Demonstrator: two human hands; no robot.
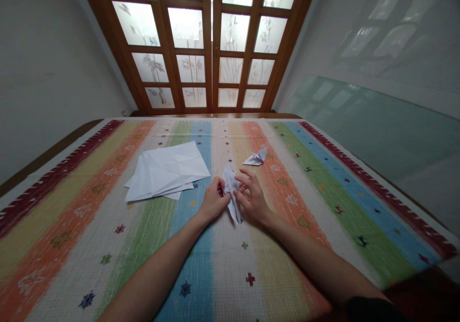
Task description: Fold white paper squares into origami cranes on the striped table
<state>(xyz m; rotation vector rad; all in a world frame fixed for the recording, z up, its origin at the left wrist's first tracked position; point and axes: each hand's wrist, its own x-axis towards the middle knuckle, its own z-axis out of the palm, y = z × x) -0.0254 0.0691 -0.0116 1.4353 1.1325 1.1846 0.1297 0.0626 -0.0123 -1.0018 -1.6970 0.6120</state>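
Observation:
A narrow, pointed piece of folded white paper (233,206) stands between my two hands above the middle of the table. My left hand (214,198) pinches its left side, thumb on the near face and the other fingers curled behind. On the other side, my right hand (252,196) grips the right edge with the thumb and bent fingers, its upper fingers slightly spread. Parts of the paper's folds are hidden by the fingers. Just beyond my right hand lies a folded paper crane (256,157).
Left of my hands lies a loose stack of white paper sheets (167,171), overlapping unevenly. A striped, patterned tablecloth (143,264) covers the table. Wooden doors with frosted panes (230,70) stand behind the far edge. A glass panel (377,120) is along the right wall.

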